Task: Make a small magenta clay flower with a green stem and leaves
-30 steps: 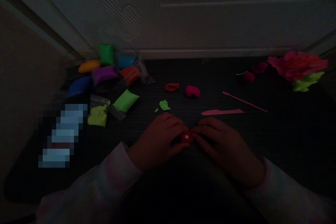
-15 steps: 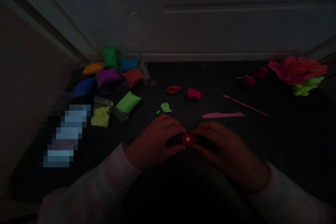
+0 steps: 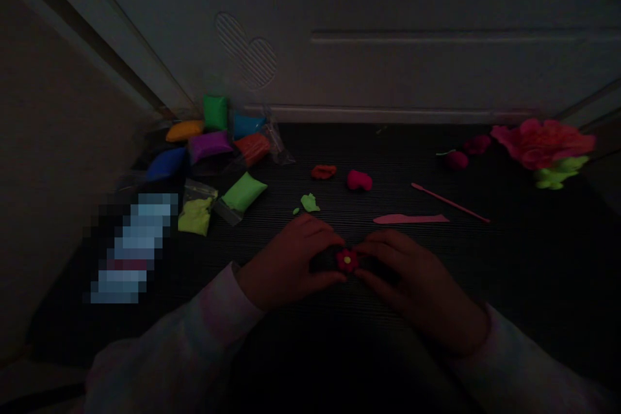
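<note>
The scene is very dark. A small red clay flower (image 3: pixel 347 261) with a yellow dot in its middle sits on a black ribbed mat (image 3: pixel 509 259). My left hand (image 3: pixel 291 262) and my right hand (image 3: pixel 412 284) pinch it from either side with curled fingertips. Just beyond my hands lie a green clay scrap (image 3: pixel 309 203), a red clay lump (image 3: pixel 323 172) and a pink clay lump (image 3: pixel 359 180).
Several coloured clay packets (image 3: pixel 208 142) lie at the back left, with a green one (image 3: pixel 244 191) and a yellow-green one (image 3: pixel 195 216) nearer. A flat pink tool (image 3: pixel 410 219) and a thin pink stick (image 3: pixel 450 203) lie right of centre. A pink and green clay flower (image 3: pixel 543 145) stands far right.
The view has tipped slightly, so everything sits a little lower and further right. My fingers keep working around the red flower, which now shows more fully between them.
</note>
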The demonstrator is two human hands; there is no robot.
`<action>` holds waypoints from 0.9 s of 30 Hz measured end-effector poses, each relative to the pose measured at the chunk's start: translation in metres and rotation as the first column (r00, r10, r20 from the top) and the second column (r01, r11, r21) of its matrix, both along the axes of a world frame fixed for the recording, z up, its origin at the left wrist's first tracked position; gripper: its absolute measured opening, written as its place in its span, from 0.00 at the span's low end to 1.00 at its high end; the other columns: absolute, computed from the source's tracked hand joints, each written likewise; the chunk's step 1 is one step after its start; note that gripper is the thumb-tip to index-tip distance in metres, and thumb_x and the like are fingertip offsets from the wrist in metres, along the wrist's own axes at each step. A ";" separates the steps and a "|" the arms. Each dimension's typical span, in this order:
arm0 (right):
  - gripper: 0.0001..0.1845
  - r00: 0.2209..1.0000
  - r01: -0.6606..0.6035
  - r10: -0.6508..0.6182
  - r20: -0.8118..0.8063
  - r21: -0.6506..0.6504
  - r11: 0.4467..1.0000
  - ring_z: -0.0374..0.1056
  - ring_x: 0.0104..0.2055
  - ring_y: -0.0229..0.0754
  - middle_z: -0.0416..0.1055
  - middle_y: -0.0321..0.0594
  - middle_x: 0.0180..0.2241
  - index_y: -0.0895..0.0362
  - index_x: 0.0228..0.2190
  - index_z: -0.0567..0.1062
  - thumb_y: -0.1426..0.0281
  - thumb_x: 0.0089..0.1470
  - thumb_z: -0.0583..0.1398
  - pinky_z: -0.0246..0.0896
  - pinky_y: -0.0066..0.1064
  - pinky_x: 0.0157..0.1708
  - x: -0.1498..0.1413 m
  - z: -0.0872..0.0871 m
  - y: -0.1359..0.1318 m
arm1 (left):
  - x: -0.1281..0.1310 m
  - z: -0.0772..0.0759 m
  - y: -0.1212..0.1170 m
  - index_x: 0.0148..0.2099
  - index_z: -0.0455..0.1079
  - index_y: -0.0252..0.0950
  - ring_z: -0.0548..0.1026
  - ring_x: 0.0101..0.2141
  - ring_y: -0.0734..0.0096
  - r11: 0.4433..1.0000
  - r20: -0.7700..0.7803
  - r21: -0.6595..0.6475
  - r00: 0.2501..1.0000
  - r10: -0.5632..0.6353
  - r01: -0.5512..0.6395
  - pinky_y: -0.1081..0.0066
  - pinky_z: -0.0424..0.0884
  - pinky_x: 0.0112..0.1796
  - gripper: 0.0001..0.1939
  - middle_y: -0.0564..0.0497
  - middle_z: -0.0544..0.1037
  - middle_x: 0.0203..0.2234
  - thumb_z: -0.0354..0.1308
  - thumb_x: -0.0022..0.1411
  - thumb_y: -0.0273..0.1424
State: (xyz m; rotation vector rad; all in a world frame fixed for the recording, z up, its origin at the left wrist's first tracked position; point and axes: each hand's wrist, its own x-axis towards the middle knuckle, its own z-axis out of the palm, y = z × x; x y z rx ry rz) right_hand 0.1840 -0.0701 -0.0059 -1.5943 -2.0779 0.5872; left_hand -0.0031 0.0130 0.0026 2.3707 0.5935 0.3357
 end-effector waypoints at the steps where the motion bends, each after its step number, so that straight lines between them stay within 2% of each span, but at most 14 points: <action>1: 0.14 1.000 0.000 0.000 0.002 0.009 1.000 0.63 0.40 0.40 0.67 0.40 0.38 0.55 0.40 0.68 0.69 0.49 0.56 0.63 0.34 0.39 0.000 0.000 0.000 | -0.001 0.001 0.001 0.43 0.65 0.33 0.64 0.40 0.70 1.000 0.013 -0.007 1.000 0.005 -0.005 0.69 0.61 0.42 0.16 0.49 0.69 0.37 0.57 0.52 0.35; 4: 0.15 1.000 0.001 -0.001 -0.004 0.021 1.000 0.63 0.41 0.40 0.67 0.41 0.39 0.56 0.42 0.66 0.68 0.49 0.57 0.62 0.34 0.40 0.001 0.001 0.000 | -0.003 0.003 0.004 0.39 0.67 0.34 0.65 0.39 0.72 0.999 0.022 -0.027 0.999 0.029 -0.029 0.70 0.62 0.42 0.10 0.50 0.70 0.35 0.56 0.54 0.31; 8: 0.11 1.000 -0.003 0.003 -0.012 -0.018 1.000 0.63 0.39 0.39 0.67 0.40 0.37 0.55 0.38 0.68 0.69 0.50 0.56 0.62 0.34 0.38 0.000 0.003 0.000 | -0.002 0.002 0.004 0.36 0.69 0.36 0.66 0.37 0.72 0.999 0.003 -0.026 0.999 0.039 -0.039 0.70 0.63 0.41 0.06 0.51 0.70 0.33 0.54 0.56 0.29; 15: 0.09 1.000 0.003 -0.003 -0.016 -0.038 0.999 0.63 0.38 0.39 0.67 0.40 0.36 0.55 0.37 0.69 0.68 0.51 0.55 0.62 0.35 0.38 -0.002 0.002 0.001 | 0.001 -0.001 0.001 0.34 0.71 0.36 0.66 0.36 0.73 0.998 0.014 0.018 0.998 0.057 -0.057 0.70 0.62 0.40 0.06 0.51 0.71 0.32 0.52 0.57 0.28; 27: 0.09 1.000 0.007 -0.007 -0.007 -0.017 1.000 0.64 0.38 0.39 0.68 0.40 0.36 0.54 0.36 0.69 0.69 0.51 0.55 0.63 0.34 0.37 -0.003 0.001 0.001 | 0.004 -0.002 0.001 0.34 0.70 0.37 0.66 0.35 0.72 0.998 -0.014 0.014 0.998 0.065 -0.065 0.69 0.63 0.38 0.06 0.52 0.71 0.31 0.52 0.57 0.29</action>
